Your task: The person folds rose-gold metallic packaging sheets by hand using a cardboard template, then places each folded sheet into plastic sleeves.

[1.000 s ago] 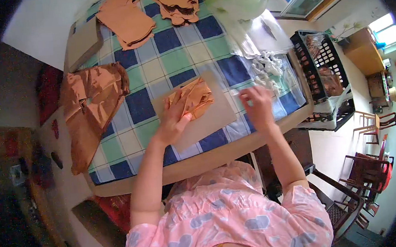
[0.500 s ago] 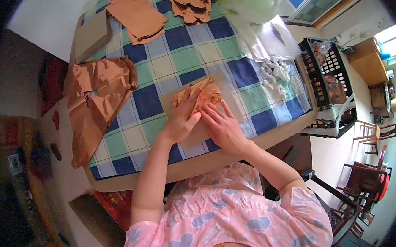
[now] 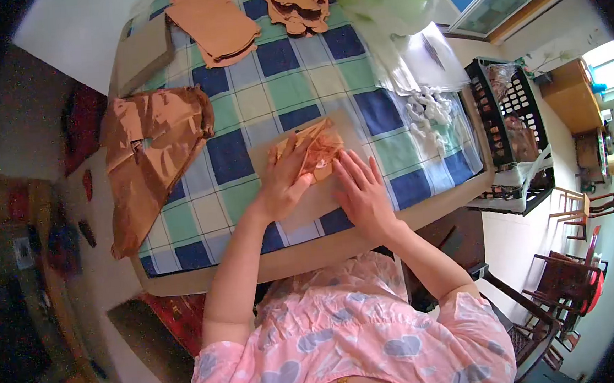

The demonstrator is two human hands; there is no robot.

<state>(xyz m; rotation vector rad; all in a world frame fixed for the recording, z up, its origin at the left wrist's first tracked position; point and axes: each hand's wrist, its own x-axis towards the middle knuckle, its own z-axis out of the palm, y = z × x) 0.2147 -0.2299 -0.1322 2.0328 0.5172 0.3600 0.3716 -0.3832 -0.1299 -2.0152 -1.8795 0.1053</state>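
A small folded packet of shiny copper-coloured foil paper lies on a flat beige board on the checked tablecloth. My left hand rests on the packet's left part, fingers stretched out and spread, pressing it down. At the packet's right edge is my right hand, its fingers extended with the tips at or just beside the foil. Neither hand grasps anything. Creases run across the foil's surface, and part of it is hidden under my left fingers.
Large copper foil sheets lie at the table's left. Stacked cut foil pieces and a beige block are farther back. Plastic bags and white strips lie right; a black crate stands beyond the edge.
My right hand has slid right, off the middle of the packet to its edge, uncovering more creased foil. The left hand stays nearly in place.
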